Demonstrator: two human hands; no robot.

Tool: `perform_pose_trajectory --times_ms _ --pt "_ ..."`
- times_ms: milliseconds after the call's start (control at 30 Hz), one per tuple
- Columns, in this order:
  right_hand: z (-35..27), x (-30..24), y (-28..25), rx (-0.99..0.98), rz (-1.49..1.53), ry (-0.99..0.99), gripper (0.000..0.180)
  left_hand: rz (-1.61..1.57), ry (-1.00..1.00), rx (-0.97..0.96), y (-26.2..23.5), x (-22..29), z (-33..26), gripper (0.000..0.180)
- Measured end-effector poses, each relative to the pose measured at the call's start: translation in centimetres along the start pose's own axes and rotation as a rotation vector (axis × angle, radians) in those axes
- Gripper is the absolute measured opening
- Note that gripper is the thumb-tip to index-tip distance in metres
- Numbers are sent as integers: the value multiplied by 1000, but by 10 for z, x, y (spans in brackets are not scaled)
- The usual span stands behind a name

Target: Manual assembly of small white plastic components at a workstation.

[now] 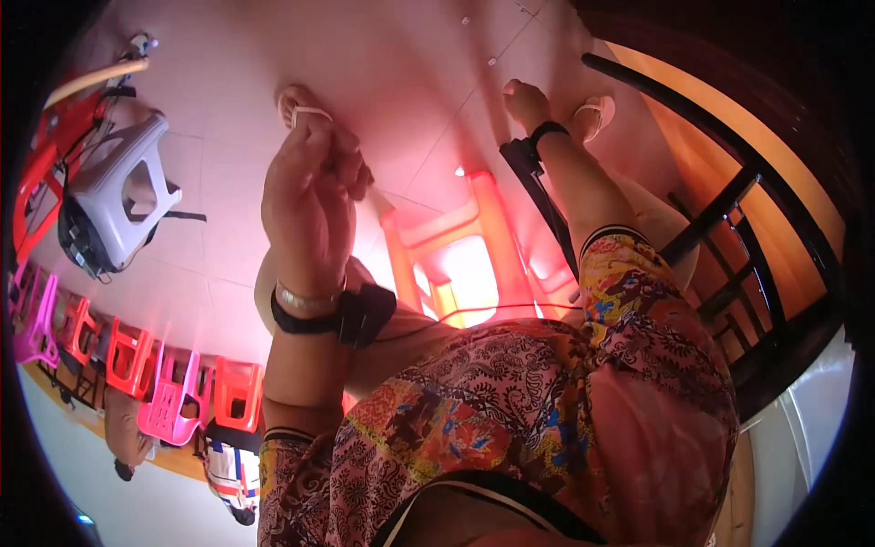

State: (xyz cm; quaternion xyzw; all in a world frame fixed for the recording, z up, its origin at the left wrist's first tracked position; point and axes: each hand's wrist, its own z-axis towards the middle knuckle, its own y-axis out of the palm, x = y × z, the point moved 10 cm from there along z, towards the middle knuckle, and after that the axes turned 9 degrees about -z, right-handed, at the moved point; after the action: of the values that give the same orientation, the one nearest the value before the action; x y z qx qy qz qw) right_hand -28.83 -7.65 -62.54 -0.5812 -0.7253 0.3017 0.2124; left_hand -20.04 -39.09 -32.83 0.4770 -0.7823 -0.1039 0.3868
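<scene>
My left hand (314, 178) is raised close in front of me, its fingers bent and pressed together. What it holds, if anything, is hidden. A black strap with a dark box-shaped device (365, 315) and a pale bracelet (305, 301) circle that wrist. My right hand (527, 102) reaches farther out, near my right sandal (597, 117), with its fingers curled in. Nothing can be made out in it. Around the right wrist runs another black strap (550, 130) with a dark device. Below and between my hands stands a brightly lit red plastic stool (488, 219).
My left sandaled foot (293, 98) rests on the tiled floor (219, 128). To the left, a pale grey stool (109, 196) stands beside a black bag (77, 239). Red and magenta stools (171, 410) and other people are farther off. A black metal frame (729, 196) flanks my right arm.
</scene>
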Motion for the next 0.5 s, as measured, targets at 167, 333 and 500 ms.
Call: perform_pose_trajectory --times_ms 167,333,500 --pt "10 22 20 55 103 70 25 -20 -76 59 -1 -11 -3 24" --pt "11 18 56 52 108 -4 23 93 -113 74 0 -14 -2 27" --pt "1 -6 93 8 208 -83 18 113 -129 176 -11 -17 -1 24"
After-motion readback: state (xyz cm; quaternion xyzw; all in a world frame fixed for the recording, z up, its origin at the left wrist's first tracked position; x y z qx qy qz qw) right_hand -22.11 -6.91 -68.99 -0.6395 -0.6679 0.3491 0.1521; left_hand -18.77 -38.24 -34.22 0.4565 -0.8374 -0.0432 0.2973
